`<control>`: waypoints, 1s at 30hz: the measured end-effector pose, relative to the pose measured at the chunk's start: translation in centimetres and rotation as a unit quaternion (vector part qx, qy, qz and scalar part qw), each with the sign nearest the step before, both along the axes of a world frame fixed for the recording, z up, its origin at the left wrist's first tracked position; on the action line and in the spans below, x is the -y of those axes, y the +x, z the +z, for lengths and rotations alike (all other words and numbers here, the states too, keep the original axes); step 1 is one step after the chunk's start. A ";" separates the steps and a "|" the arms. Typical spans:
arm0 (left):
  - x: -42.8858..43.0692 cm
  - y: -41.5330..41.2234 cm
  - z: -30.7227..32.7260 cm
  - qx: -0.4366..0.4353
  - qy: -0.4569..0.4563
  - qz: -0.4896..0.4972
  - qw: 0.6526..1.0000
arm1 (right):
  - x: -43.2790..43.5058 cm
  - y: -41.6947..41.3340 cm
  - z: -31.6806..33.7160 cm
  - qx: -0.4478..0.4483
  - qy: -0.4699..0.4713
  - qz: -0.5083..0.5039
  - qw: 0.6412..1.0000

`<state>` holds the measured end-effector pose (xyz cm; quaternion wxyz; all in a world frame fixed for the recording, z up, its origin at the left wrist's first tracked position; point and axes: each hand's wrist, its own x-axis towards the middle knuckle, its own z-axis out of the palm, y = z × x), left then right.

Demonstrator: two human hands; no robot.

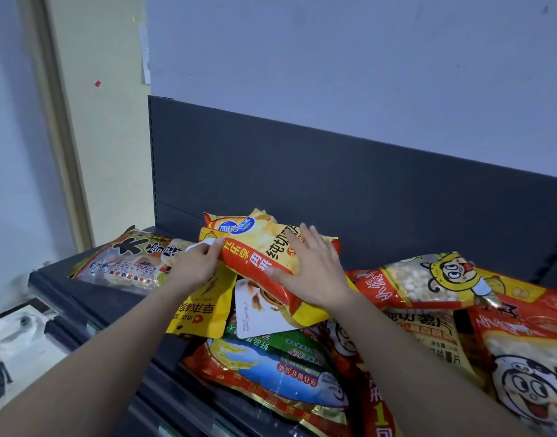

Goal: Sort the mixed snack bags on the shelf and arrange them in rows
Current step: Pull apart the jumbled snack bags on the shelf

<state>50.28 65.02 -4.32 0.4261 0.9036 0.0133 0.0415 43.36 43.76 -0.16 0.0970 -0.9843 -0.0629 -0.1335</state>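
Yellow-and-red chip bag (pixel 264 247) is up on top of the snack pile (pixel 302 357) on the dark shelf (pixel 91 298), tilted, held between both hands. Left hand (pixel 196 266) pinches its left edge, fingers curled around it. Right hand (pixel 315 272) lies spread flat on its right side, thumb tucked under the lower edge. A rice cracker bag (pixel 125 263) lies flat just left of it.
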 end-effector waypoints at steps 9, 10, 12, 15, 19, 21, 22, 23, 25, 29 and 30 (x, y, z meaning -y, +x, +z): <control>0.8 -0.1 1.1 0.055 0.052 -0.006 0.997 | 1.0 -1.1 0.6 0.033 0.053 0.012 0.998; 1.1 -0.1 1.2 0.062 0.064 -0.006 0.996 | 1.1 -1.3 0.6 0.031 0.055 0.012 0.998; 1.7 0.0 1.5 0.076 0.082 -0.008 0.994 | 1.4 -1.5 0.8 0.030 0.056 0.010 0.998; 2.6 0.1 2.4 0.104 0.109 -0.011 0.989 | 2.1 -2.0 1.2 0.030 0.049 0.000 0.998; 4.2 -0.3 3.7 0.139 0.139 -0.015 0.980 | 3.4 -2.9 1.8 0.027 0.034 -0.019 0.999; 5.2 -0.8 4.5 0.170 0.158 -0.025 0.972 | 4.2 -3.4 2.1 0.026 0.016 -0.034 0.999; 5.7 -1.0 4.9 0.189 0.164 -0.036 0.968 | 4.6 -3.7 2.3 0.027 0.004 -0.042 0.999; 6.3 -1.1 5.3 0.210 0.173 -0.048 0.961 | 5.1 -4.0 2.5 0.029 -0.008 -0.049 0.998; 7.9 -1.4 6.1 0.246 0.197 -0.079 0.946 | 6.1 -4.7 3.0 0.045 -0.032 -0.067 0.996; 12.1 -2.7 8.3 0.302 0.234 -0.141 0.913 | 8.5 -6.6 4.2 0.058 -0.062 -0.127 0.988; 13.2 -3.1 8.6 0.310 0.241 -0.159 0.906 | 9.2 -7.3 4.5 0.058 -0.072 -0.147 0.985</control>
